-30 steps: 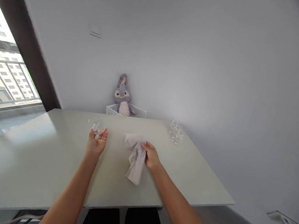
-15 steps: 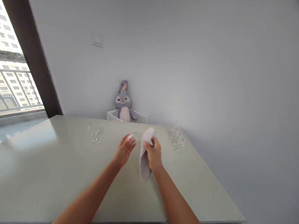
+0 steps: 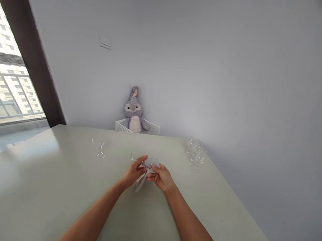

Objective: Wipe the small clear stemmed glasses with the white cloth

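My left hand (image 3: 133, 173) grips a clear stemmed glass (image 3: 148, 162), which lies tilted on its side above the table, its foot to the left and its bowl to the right. In my right hand (image 3: 162, 177) is a pale grey cloth (image 3: 140, 183), pressed at the mouth of the bowl. Part of the cloth hangs down between the hands. Fingers cover much of the glass's stem. To the left, another stemmed glass (image 3: 100, 150) stands upright on the table.
Several clear stemmed glasses (image 3: 195, 151) stand grouped near the right edge of the pale table (image 3: 69, 187). Behind the table, a grey plush toy (image 3: 135, 113) sits in a white basket (image 3: 152, 129) against the wall. A window is at the left.
My right hand has brought the cloth left and onto the bowl of the glass; before, the two were apart. Both hands are lower and closer together. The view has tipped slightly.
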`<act>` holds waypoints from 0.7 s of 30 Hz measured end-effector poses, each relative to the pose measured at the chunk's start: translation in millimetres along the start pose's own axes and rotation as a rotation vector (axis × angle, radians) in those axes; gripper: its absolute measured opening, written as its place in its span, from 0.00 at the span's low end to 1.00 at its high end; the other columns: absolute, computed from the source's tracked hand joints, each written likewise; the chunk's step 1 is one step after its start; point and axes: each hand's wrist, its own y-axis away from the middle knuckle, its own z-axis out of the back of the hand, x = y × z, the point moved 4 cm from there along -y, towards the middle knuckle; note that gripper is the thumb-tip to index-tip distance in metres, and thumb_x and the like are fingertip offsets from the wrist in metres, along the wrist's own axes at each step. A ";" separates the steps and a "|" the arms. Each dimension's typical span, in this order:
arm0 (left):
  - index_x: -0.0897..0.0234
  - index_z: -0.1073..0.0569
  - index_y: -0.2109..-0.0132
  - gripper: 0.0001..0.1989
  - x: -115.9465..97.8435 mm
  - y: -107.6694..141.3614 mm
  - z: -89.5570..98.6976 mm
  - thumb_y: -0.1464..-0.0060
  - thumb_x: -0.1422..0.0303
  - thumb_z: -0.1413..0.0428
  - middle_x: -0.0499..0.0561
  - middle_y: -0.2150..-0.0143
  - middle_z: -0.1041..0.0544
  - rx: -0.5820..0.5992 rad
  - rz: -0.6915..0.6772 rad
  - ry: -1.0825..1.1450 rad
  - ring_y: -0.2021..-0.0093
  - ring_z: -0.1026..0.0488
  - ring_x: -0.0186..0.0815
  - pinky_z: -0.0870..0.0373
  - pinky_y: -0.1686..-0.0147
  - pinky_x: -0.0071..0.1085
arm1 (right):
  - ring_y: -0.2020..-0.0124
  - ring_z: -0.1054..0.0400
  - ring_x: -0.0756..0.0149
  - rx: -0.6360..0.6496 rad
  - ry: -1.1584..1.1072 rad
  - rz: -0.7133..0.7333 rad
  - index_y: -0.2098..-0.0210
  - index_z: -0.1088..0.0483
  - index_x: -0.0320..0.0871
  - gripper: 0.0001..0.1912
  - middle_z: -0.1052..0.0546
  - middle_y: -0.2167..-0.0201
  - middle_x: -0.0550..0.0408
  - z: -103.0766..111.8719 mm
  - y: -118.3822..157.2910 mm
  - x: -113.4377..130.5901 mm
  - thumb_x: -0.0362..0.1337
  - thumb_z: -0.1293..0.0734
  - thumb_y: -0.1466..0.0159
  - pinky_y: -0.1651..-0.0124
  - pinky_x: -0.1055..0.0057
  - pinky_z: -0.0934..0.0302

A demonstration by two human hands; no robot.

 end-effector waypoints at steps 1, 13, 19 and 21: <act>0.61 0.30 0.52 0.24 -0.5 -0.8 1.2 0.61 0.67 0.39 0.57 0.50 0.32 0.015 -0.025 -0.014 0.51 0.35 0.38 0.37 0.55 0.31 | 0.81 0.32 0.70 -0.019 -0.058 0.006 0.67 0.34 0.38 0.14 0.27 0.80 0.57 2.0 0.3 -1.6 0.40 0.31 0.49 0.77 0.73 0.35; 0.62 0.31 0.50 0.22 -2.3 3.3 9.1 0.52 0.58 0.47 0.51 0.70 0.28 0.067 0.088 -0.183 0.74 0.35 0.31 0.38 0.73 0.26 | 0.85 0.36 0.70 -0.130 0.328 0.140 0.69 0.30 0.42 0.10 0.29 0.83 0.59 -5.7 10.1 -18.1 0.40 0.31 0.50 0.79 0.73 0.39; 0.60 0.31 0.51 0.21 -13.4 8.8 2.8 0.54 0.61 0.45 0.49 0.70 0.28 0.030 0.013 -0.333 0.75 0.37 0.30 0.40 0.74 0.26 | 0.85 0.35 0.71 -0.041 0.014 0.034 0.69 0.31 0.39 0.17 0.28 0.82 0.56 -9.7 12.8 -14.7 0.48 0.34 0.47 0.78 0.73 0.38; 0.61 0.28 0.55 0.17 -8.5 9.0 6.8 0.53 0.59 0.47 0.48 0.74 0.28 -0.075 0.031 -0.462 0.77 0.37 0.30 0.41 0.76 0.26 | 0.84 0.34 0.69 -0.044 0.119 0.072 0.68 0.31 0.39 0.18 0.28 0.80 0.56 -15.3 14.9 -15.7 0.48 0.33 0.48 0.79 0.71 0.37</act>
